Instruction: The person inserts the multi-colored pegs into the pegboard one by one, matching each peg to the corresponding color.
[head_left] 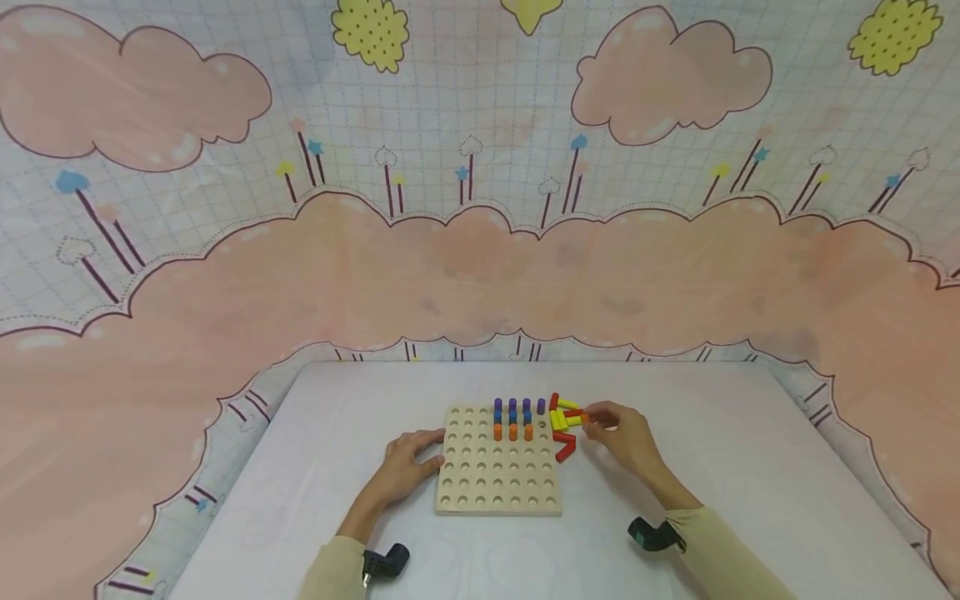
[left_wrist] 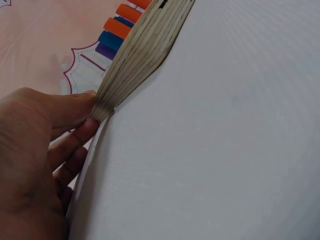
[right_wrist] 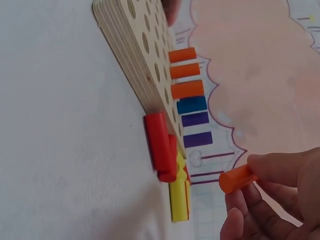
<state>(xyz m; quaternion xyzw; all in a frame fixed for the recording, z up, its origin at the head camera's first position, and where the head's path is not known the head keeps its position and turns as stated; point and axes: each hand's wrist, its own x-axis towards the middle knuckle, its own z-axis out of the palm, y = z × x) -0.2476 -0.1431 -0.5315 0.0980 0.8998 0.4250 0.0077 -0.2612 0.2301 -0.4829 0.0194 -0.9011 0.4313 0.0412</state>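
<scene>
My right hand (head_left: 622, 433) pinches an orange peg (right_wrist: 235, 178) between thumb and fingers, above loose pegs. My left hand (head_left: 408, 462) touches the left edge of a wooden pegboard (head_left: 489, 472) with thumb and fingertips, the fingers fairly straight. In its far right part stand rows of upright pegs: several purple pegs (head_left: 512, 403), three blue pegs (head_left: 512, 417) in front of them, then three orange pegs (head_left: 513, 432). Holes show over the rest of the board. Beside its right edge lie red pegs (right_wrist: 158, 142) and yellow pegs (right_wrist: 178, 201), some overlapping.
The board rests on a white table (head_left: 675, 567). A printed cloth (head_left: 480, 275) with clouds hangs behind and around it. On the wrists sit a left black camera (head_left: 387, 561) and a right black camera (head_left: 651, 535).
</scene>
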